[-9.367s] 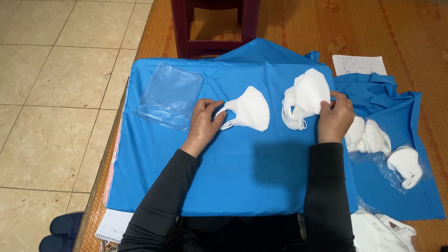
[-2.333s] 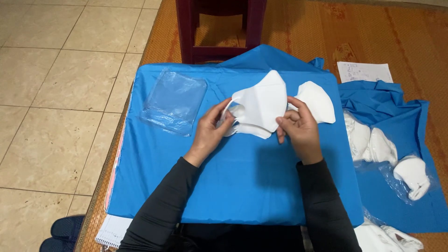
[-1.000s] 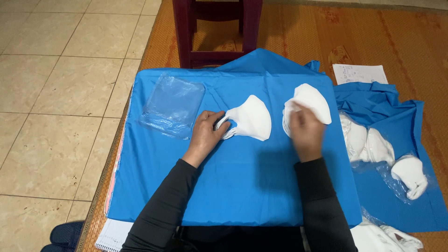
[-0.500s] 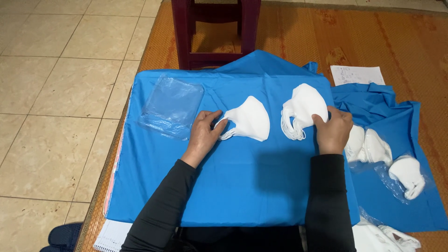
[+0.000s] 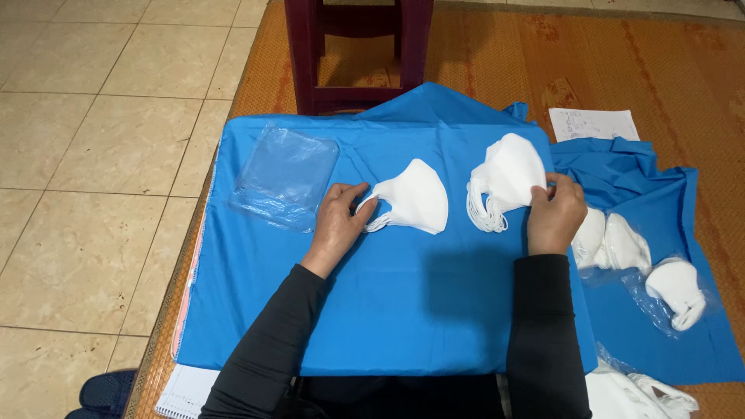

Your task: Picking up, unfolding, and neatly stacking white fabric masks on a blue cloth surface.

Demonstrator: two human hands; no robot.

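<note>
— What's laid out? 
— A bright blue cloth sheet over the worktop; a clear flat plastic bag at its far left; a stack of white moulded face masks on the right; one small pile of white masks mid-sheet.
— The hands?
— Left hand pinches the pile's ear loops, fingers closed; right hand grips the stack's edge.
— Risks?
— Likely the stack fanning apart if the grip slackens; tangled loops could drag extra masks.

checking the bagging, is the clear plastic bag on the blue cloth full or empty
Empty: the clear plastic bag lies flat on the blue cloth, blue showing through it.
</note>
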